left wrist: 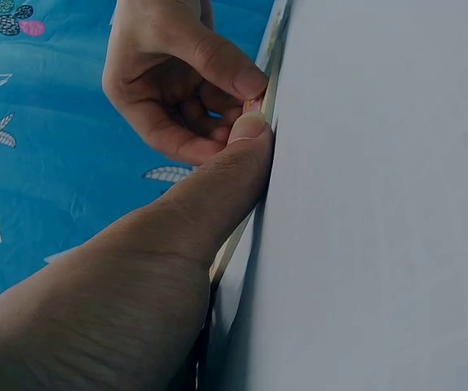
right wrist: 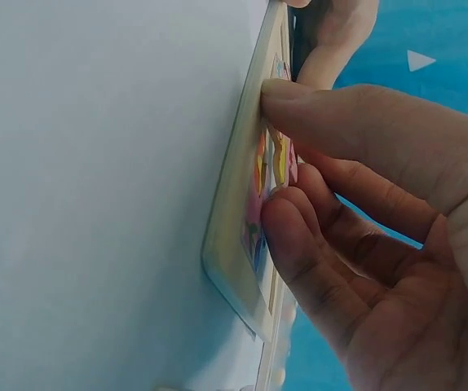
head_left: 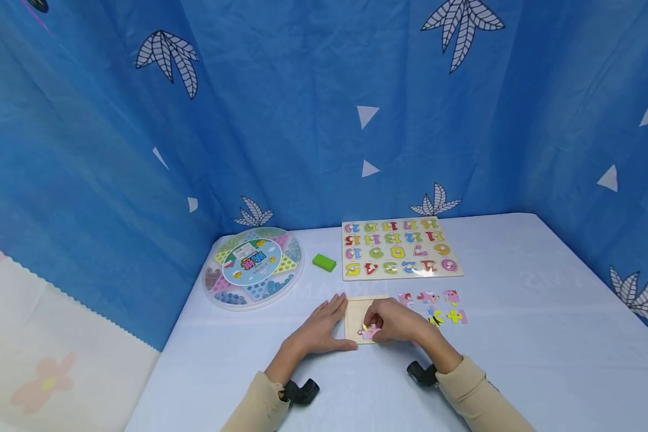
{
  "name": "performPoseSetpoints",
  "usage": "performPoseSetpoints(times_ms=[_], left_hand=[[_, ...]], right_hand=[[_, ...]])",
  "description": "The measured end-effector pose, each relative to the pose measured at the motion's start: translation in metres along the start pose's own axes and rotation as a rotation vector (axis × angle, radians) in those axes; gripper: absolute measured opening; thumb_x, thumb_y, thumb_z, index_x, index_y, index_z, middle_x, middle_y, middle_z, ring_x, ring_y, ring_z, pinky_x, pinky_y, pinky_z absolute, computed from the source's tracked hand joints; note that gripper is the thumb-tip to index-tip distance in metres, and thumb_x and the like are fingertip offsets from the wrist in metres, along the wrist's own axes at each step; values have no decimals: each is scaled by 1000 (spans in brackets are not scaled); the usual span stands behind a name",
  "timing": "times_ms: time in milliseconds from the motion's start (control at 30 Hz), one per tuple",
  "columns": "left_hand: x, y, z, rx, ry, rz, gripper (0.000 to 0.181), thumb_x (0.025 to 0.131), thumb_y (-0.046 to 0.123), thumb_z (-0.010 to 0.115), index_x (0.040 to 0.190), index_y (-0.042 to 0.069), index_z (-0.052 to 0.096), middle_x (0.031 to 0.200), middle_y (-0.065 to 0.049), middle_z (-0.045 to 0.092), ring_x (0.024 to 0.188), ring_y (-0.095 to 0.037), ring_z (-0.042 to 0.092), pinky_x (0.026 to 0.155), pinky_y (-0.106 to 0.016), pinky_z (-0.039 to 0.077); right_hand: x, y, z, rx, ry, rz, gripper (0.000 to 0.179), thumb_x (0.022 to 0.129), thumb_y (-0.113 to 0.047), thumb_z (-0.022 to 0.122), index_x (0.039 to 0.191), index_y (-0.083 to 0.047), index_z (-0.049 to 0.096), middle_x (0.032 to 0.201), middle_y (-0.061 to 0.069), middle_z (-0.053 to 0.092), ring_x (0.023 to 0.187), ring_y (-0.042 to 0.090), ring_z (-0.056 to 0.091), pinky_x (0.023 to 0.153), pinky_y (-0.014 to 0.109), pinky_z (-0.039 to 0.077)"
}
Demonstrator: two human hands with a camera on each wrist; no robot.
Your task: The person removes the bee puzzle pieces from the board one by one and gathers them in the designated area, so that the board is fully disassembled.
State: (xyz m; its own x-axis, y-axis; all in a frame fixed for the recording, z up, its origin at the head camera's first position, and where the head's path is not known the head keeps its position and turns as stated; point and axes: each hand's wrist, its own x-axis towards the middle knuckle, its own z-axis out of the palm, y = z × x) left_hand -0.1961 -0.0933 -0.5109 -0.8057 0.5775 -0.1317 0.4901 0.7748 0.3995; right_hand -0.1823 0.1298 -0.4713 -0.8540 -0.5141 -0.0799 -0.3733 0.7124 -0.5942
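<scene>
A small wooden puzzle tray (head_left: 356, 307) lies on the table between the hands. My left hand (head_left: 320, 329) rests along its left side, fingers extended, with the thumb (left wrist: 246, 155) against the near edge. Over the tray, my right hand (head_left: 398, 321) pinches a pink and yellow jigsaw piece (right wrist: 280, 156) between thumb and fingers. The right wrist view shows that piece tilted above the tray, with other coloured pieces (right wrist: 255, 224) lying inside by the rim. How far the held piece is seated cannot be told. Loose jigsaw pieces (head_left: 456, 315) lie right of the tray, some hidden by the right hand.
Behind the tray lies a wooden number board (head_left: 378, 267) with coloured numerals. A green block (head_left: 324, 262) sits to its left. Farther left is a round, clear-covered board game (head_left: 252, 262). Blue curtains (head_left: 313, 120) hang behind the white-covered table (head_left: 518, 336).
</scene>
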Motion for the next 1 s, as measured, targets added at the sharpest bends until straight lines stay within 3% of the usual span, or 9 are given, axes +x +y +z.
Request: performPoseSetpoints(times_ms=[1000], left_hand=[[0, 0, 0, 6, -5, -6, 109, 79, 72, 61, 157, 13, 14, 166, 0, 9, 154, -17, 8, 126, -39, 14]], right_hand=[[1, -2, -2, 35, -17, 52, 23, 73, -7, 83, 92, -10, 71, 78, -3, 59, 71, 12, 52, 61, 22, 45]])
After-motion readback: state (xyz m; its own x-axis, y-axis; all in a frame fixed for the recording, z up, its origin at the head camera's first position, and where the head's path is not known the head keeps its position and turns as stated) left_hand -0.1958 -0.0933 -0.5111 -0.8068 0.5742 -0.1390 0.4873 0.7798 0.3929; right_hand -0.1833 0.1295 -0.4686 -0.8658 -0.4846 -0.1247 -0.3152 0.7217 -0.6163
